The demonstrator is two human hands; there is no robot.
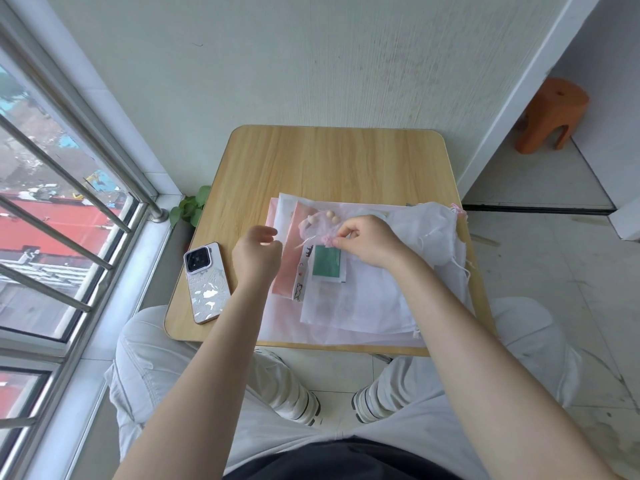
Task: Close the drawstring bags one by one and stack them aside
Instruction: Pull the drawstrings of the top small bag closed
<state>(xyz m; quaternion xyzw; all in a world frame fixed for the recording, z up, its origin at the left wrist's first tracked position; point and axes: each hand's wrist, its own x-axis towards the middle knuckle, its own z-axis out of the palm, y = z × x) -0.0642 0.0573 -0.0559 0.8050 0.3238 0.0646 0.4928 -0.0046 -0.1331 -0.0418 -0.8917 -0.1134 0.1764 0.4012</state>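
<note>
The right hand (372, 242) formed the working grip: thumb and forefinger were pinched together on the gathered neck of a small sheer pink organza drawstring pouch (317, 225), at the point where the fabric bunched into a pink knot just left of the fingertips. The left hand (257, 252) sat apart to the left, fingers curled and loosely parted; a thin pale cord (304, 241) ran from the neck towards it, but whether that hand actually had hold of the cord could not be told, as the hand was blurred.

From the grip outward, the pouch body lay up and to the left, away from the person, with three round cream wooden beads (327, 216) showing at its far edge. Its long axis ran roughly from the pinched neck towards the far left. The cord left the neck on the side facing the left hand, so the closing pull would in my judgement run leftward, opposite the right-hand pinch.

The pouch rested on a spread of larger flat white and pink gauze bags (363, 299) covering the right half of the light wooden counter (329, 161). A white crumpled mesh bag (433, 230) lay just beyond the right wrist. A white-cased phone (206, 282) lay near the left forearm, clear of the work
</note>
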